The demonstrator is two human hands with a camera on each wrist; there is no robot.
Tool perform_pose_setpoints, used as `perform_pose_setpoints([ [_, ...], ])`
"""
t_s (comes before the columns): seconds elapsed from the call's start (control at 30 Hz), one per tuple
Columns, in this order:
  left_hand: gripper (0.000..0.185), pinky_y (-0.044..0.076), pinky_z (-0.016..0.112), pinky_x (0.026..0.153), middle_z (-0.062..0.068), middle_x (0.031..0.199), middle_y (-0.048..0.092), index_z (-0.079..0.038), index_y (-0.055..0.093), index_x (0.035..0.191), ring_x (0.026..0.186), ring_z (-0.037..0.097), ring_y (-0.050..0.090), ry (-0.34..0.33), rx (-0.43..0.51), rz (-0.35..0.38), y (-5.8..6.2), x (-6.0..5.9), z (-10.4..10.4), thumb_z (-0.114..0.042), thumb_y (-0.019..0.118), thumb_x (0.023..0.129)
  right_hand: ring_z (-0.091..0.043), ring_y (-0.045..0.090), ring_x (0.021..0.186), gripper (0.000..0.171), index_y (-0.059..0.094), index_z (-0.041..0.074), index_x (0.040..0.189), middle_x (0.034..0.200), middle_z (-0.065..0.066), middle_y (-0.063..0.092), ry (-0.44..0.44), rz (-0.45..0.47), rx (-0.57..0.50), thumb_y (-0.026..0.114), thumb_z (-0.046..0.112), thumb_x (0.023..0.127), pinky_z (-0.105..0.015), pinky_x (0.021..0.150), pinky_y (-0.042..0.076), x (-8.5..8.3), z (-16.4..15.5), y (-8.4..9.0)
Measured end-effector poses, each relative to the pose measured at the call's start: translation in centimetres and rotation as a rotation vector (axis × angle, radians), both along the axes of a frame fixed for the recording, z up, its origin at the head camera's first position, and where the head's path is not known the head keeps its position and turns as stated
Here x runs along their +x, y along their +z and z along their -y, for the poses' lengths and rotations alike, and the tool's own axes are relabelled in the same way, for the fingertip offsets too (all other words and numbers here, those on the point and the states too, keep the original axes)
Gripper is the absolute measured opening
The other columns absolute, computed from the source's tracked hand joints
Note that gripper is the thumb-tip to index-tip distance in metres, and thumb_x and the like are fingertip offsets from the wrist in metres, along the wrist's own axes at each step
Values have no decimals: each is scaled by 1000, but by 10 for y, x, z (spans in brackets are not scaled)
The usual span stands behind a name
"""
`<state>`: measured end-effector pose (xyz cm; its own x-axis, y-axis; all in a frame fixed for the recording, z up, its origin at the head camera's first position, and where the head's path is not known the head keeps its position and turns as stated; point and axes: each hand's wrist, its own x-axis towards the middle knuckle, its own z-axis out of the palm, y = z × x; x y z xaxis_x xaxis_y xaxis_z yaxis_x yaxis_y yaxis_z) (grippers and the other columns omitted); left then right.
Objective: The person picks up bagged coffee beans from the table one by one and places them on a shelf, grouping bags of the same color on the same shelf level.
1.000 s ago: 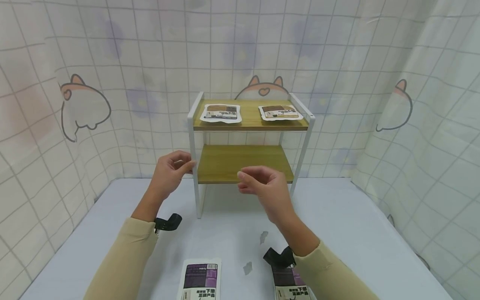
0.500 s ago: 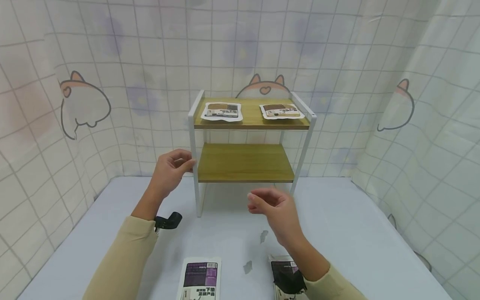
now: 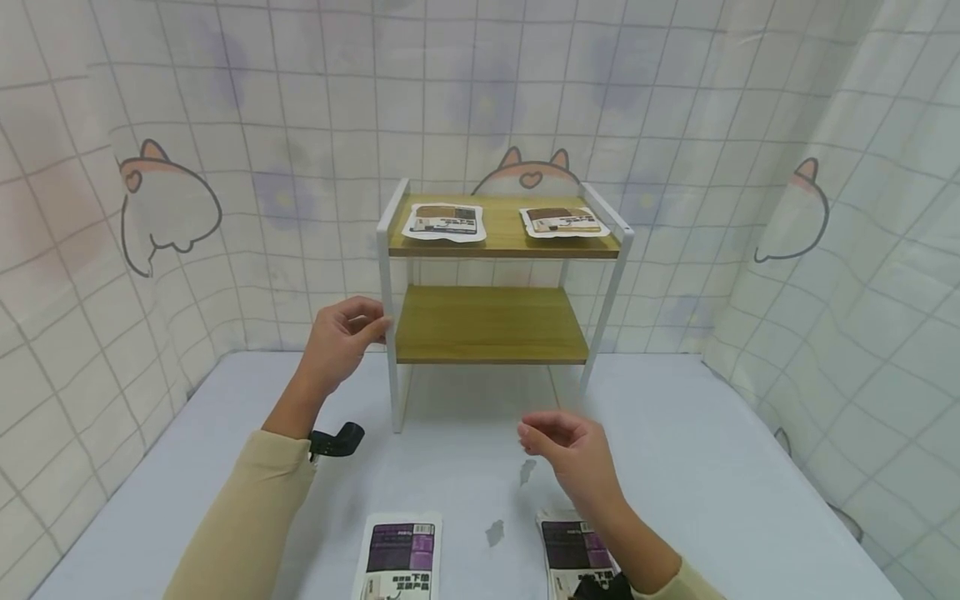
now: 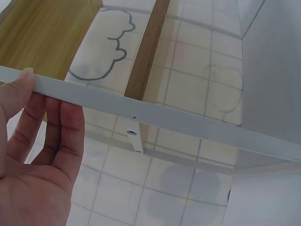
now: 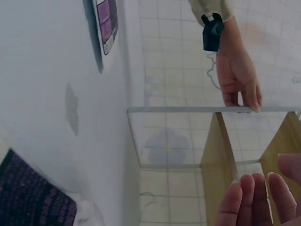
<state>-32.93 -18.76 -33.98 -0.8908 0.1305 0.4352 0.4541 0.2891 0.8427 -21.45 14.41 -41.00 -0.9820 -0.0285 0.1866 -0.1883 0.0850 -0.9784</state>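
Head view: the left hand (image 3: 339,340) pinches the white metal front post (image 3: 387,333) of the two-tier wooden shelf rack (image 3: 495,323), thumb and fingers curled round it. The right hand (image 3: 576,454) hovers empty, fingers loosely curled, just beyond a purple-labelled white flat packet (image 3: 573,554); a second such packet (image 3: 399,556) lies left of it.

two packets on top shelf (image 3: 442,222), (image 3: 563,221), cat-print curtain (image 3: 165,208)
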Motion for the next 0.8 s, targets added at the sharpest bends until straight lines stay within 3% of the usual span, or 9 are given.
perform_pose_setpoints([
  [0.2,23,60,21,83,5,105,67,-3,70,114,100,11,70,5,7,8,0,0,-2,-20,71,98,-17,73,96,24,76,7,107,106,-9,75,-8,73,71,81,22,89,-22,85,59,11,-15,-14],
  [0.4,23,60,21,84,6,107,67,-6,71,114,103,13,70,16,-1,25,0,0,-1,-22,71,98,-16,71,94,22,77,11,105,109,-13,76,-10,138,136,83,23,87,-24,81,58,21,-29,-22],
  [0.8,24,60,21,85,6,105,66,-4,71,113,101,13,71,5,9,21,0,-1,0,-22,71,98,-15,70,90,27,77,5,107,104,-6,76,-68,184,239,83,19,85,-22,77,58,36,-46,-31],
])
